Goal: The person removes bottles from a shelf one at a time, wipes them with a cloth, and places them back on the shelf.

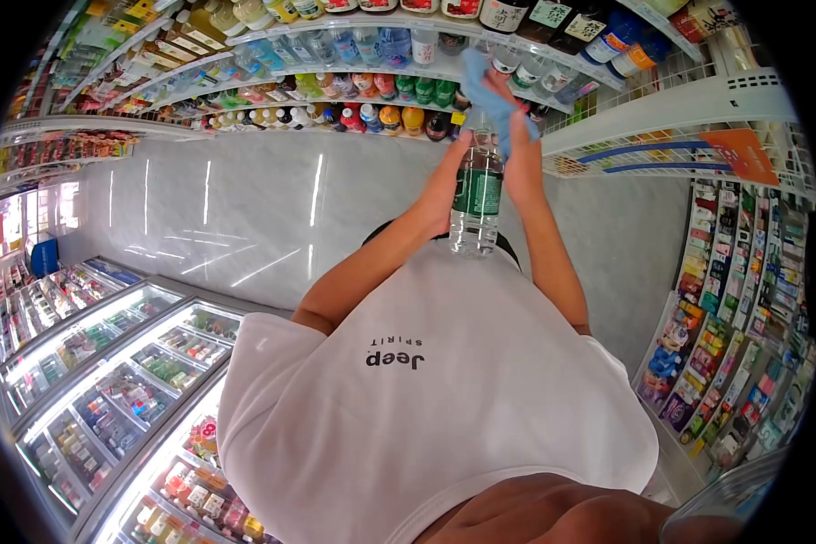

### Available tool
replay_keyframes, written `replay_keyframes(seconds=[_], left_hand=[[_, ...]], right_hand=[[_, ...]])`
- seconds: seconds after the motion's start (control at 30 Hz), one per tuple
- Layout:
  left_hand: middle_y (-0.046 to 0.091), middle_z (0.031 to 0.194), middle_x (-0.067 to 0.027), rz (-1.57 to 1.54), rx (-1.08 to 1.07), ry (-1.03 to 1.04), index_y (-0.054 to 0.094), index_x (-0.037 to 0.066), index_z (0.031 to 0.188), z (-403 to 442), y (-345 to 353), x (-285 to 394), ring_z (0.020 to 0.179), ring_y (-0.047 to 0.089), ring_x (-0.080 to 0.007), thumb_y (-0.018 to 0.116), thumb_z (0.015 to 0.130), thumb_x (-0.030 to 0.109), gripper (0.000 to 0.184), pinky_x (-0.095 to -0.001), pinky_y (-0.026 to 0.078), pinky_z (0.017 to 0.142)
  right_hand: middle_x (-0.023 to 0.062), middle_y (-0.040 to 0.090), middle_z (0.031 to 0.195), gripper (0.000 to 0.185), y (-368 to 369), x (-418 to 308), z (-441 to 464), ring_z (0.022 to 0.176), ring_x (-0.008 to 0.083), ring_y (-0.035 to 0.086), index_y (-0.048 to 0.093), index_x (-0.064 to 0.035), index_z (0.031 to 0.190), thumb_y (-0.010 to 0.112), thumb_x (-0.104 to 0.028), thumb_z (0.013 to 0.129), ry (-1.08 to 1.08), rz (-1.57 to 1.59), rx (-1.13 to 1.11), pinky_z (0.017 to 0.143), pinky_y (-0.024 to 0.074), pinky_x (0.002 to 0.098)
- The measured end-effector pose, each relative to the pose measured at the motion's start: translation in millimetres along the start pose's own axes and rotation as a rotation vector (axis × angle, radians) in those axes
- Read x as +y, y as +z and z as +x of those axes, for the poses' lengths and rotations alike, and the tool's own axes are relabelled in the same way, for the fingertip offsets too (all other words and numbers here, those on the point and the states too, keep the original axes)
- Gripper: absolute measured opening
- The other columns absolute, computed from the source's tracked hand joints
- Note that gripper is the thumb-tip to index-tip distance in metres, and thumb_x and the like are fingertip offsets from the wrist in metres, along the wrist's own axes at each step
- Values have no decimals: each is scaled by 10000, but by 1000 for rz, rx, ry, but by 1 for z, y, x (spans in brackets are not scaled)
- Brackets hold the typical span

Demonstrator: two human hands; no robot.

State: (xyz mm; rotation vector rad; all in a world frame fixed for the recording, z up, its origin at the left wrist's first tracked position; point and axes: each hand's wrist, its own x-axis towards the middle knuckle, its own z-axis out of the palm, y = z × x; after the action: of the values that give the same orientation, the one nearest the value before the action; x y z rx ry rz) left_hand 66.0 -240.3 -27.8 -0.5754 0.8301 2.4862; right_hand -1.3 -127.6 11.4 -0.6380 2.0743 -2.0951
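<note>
A clear plastic bottle with a green label [477,192] is held in front of the white shirt, its base toward the body. My left hand [444,186] is wrapped round the bottle's left side near the label. On the other side, my right hand [522,150] has its fingers closed on a light blue cloth [491,95], which lies by the bottle's neck and upper part. The cloth and the fingers hide the cap.
Shelves of drinks [354,68] curve across the top. A white wire rack [644,150] stands at the upper right, with shelves of packaged goods [725,308] below. Glass-topped display cases [109,363] fill the lower left. Grey floor [263,199] shows between them.
</note>
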Motion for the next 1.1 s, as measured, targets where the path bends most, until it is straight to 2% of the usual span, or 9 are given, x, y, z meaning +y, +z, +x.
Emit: replay_keyframes(seconds=[0.3,0.4,0.53,0.73,0.83,0.9,0.97,1.03,1.1], left_hand=[[626,1197,-147,-301,-79,23,560,95,1274,-67,-61,43,1133,607,-313,433,926,675,688,-498,495,970],[624,1191,-133,-348,-164,-4,584,98,1236,-68,-87,48,1084,620,-295,458,914,682,678,-468,504,948],[636,1151,-129,-233,-162,12,577,112,1217,-92,-85,35,1004,641,-288,463,888,726,706,-462,519,899],[657,1068,-113,-229,-70,-246,561,85,1250,-107,-82,21,934,672,-263,378,965,554,578,-467,555,825],[683,992,-106,-199,-176,-261,538,67,1271,-107,-90,9,898,691,-243,379,1004,529,557,-444,589,762],[683,1004,-101,-196,-170,-288,526,76,1289,-123,-76,14,904,695,-241,388,1005,547,567,-451,597,770],[678,1039,-105,-162,-161,-271,506,86,1318,-124,-77,11,941,691,-242,389,1003,564,584,-453,595,808],[666,1099,-119,-85,-157,-206,476,98,1360,-113,-88,9,1010,678,-246,383,1000,581,609,-451,582,876],[653,1155,-137,-70,-118,-100,455,107,1388,-110,-85,8,1087,649,-246,376,1003,579,614,-454,551,922]], right_hand=[[89,491,1469,491,82,-31,-96,1486,319,211,652,-48,1275,388,-378,1026,-32,-200,-363,1197,85,523],[93,499,1459,484,109,-38,-133,1478,331,229,650,-76,1286,381,-382,1025,-94,-338,-371,1193,78,546],[129,484,1466,521,131,-41,-159,1470,342,247,606,-56,1330,348,-399,1035,-165,-426,-218,1188,104,532],[126,478,1471,657,136,-26,-126,1421,237,352,494,26,1401,288,-487,1045,185,64,374,1179,195,356],[117,521,1425,604,120,-30,-95,1391,192,388,501,-2,1407,297,-449,1055,255,149,475,1164,222,315],[104,559,1386,537,129,-56,-90,1392,212,393,544,-40,1381,320,-403,1055,565,60,463,1176,211,348],[88,591,1351,477,129,-55,-92,1390,234,401,594,-73,1335,354,-369,1048,486,-156,289,1187,195,389],[67,615,1321,425,118,-32,-96,1384,259,412,653,-103,1270,397,-345,1034,-14,-471,-37,1199,173,438],[48,626,1305,389,114,-32,-102,1383,281,410,685,-103,1208,426,-324,1019,-68,-515,-156,1202,145,486]])
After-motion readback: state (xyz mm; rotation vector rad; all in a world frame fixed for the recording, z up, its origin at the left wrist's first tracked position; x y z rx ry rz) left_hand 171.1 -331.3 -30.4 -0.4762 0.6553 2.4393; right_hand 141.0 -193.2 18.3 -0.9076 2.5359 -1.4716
